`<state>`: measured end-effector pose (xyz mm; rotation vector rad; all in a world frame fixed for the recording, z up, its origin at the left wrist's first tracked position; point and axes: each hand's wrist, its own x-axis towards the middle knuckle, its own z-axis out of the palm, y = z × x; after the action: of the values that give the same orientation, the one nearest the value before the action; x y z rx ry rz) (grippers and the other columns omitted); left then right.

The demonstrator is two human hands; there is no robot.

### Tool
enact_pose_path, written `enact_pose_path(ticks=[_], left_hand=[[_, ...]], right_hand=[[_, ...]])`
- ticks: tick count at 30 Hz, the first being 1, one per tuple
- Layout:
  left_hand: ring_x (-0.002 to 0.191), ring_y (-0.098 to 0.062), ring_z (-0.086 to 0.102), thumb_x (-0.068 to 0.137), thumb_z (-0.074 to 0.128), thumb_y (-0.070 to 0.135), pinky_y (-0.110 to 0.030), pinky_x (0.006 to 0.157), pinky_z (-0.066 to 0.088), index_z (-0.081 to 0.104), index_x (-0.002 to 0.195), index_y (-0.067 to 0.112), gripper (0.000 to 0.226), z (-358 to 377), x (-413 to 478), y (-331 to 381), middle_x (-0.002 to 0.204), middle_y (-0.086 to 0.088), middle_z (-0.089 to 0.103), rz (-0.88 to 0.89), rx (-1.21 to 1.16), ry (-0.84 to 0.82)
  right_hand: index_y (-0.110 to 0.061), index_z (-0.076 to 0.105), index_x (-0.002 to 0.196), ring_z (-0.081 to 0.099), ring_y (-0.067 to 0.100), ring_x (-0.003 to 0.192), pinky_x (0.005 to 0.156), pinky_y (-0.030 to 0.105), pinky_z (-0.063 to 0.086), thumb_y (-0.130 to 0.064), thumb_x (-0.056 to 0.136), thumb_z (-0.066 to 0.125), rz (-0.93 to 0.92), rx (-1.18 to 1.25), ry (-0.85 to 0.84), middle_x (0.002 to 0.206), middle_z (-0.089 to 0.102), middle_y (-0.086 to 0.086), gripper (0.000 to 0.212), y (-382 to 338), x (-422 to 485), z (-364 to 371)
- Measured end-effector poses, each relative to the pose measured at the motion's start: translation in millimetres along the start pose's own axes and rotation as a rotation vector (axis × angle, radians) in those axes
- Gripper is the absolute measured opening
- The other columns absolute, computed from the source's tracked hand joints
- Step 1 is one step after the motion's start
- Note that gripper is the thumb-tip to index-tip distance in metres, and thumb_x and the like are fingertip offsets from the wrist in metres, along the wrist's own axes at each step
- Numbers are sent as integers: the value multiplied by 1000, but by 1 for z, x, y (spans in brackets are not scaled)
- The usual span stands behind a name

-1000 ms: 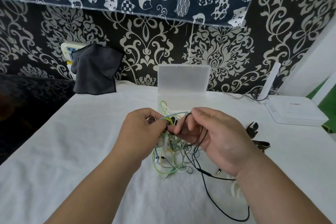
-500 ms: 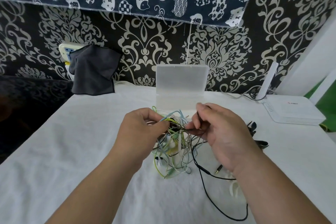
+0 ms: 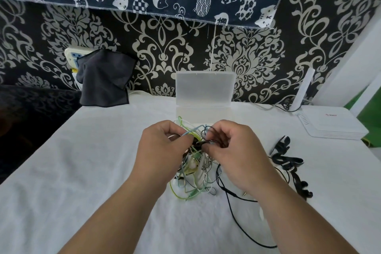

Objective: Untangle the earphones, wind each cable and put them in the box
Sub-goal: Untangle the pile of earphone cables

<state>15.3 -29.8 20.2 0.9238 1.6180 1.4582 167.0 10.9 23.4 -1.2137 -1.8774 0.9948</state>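
A tangle of earphone cables (image 3: 192, 179), green, pale blue, white and black, hangs between my hands above the white table. My left hand (image 3: 162, 150) grips the top of the tangle with curled fingers. My right hand (image 3: 233, 152) pinches a black cable at the knot, close against the left hand. A black cable (image 3: 237, 218) trails from the tangle across the cloth to the near right, with a small plug (image 3: 244, 193) beside my right wrist. The clear plastic box (image 3: 204, 112) stands open just behind my hands, its lid (image 3: 205, 88) upright.
Black cable ties or straps (image 3: 288, 161) lie on the cloth to the right. A white router (image 3: 329, 123) sits at the far right. A dark grey cloth (image 3: 105, 80) hangs over a power strip at the back left. The table's left edge drops into dark floor.
My right hand has moved left, closing in on the left hand at the knot. The tangle has bunched tighter between them.
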Motion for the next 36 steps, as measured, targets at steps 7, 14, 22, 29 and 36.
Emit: enact_pose_path(ticks=[7,14,22,29,36], left_hand=[[59,-23,62,83,74,4,-29,56,46,63,83,10,12,-8,5,1,71,-13,69,-194,-129,-108],[59,-24,60,85,71,-1,-25,51,46,62,101,10,21,-8,5,1,79,-17,67,-208,-246,-127],[57,-13,59,86,72,6,-17,45,42,66,101,3,16,-6,7,-2,83,-13,64,-143,-224,-93],[78,-27,67,72,80,-8,-39,76,54,72,92,8,27,-9,7,-5,93,-18,71,-128,-123,-119],[48,-7,59,77,76,2,-19,44,45,70,83,24,23,-3,0,-3,78,9,72,82,271,0]], right_hand=[[-25,69,80,45,6,55,53,16,36,-14,83,76,-99,-185,-26,63,54,-11,13,2,-1,-1],[-24,69,83,55,9,60,60,23,47,-16,87,72,-98,-150,-20,67,63,-10,10,5,-2,1],[-19,67,92,68,15,78,79,37,56,-11,94,64,-45,66,-49,82,71,-1,9,2,-2,2],[-14,67,95,72,18,80,79,31,59,2,96,56,33,419,-47,84,74,1,19,-1,0,0],[-11,62,94,68,19,70,64,32,50,4,97,52,96,632,11,70,64,-3,18,0,1,-2]])
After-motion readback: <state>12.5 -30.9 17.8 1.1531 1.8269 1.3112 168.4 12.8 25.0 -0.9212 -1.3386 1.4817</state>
